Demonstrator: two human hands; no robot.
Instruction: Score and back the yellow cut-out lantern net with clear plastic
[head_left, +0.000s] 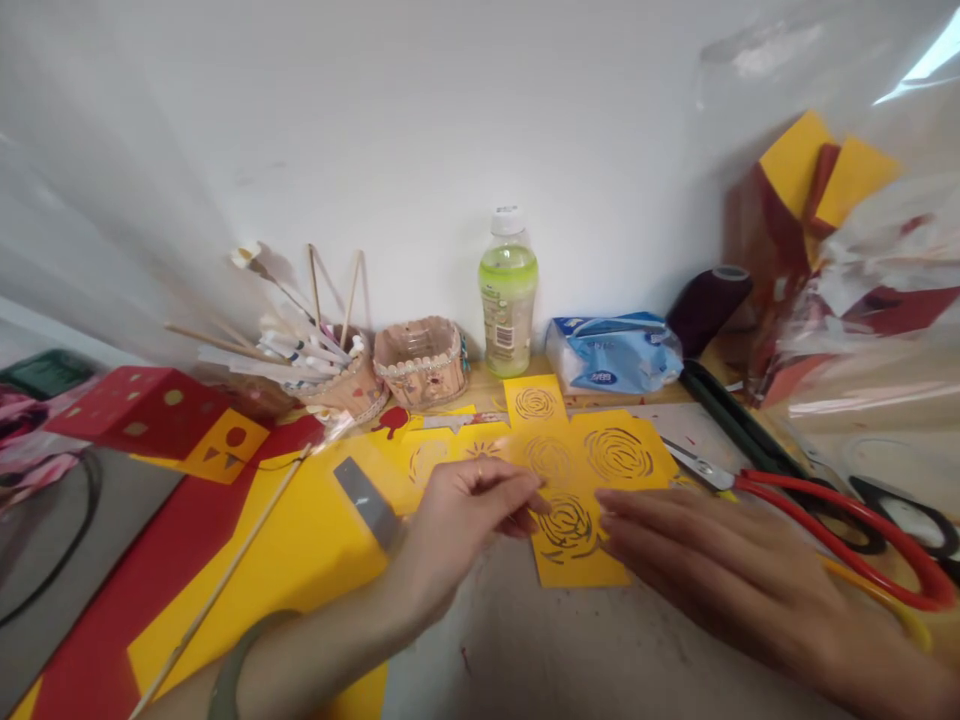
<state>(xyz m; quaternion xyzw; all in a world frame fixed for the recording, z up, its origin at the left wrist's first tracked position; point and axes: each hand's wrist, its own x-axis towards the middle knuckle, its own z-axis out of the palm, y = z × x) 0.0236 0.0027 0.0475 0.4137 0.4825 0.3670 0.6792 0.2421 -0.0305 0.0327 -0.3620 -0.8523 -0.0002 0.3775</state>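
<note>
A yellow paper cutout (551,572) shaped like an unfolded box lies on the grey work surface, with curved slits forming rose patterns on its panels. My left hand (480,505) is closed in a pinch over its left side, thumb against the fingers; whatever lies between the fingertips is too small to make out. Stretched out and low, my right hand (720,560) rests its fingertips at the right edge of the lower panel. To the right, red-handled scissors (832,520) point their blades toward the cutout.
Along the wall stand a green drink bottle (508,300), a blue tissue pack (615,352), a small basket (420,362) and a holder of cotton swabs (341,385). A red box (142,410), yellow sheets (255,560) and a thin stick (217,590) lie left; a clear plastic bag (885,330) stands right.
</note>
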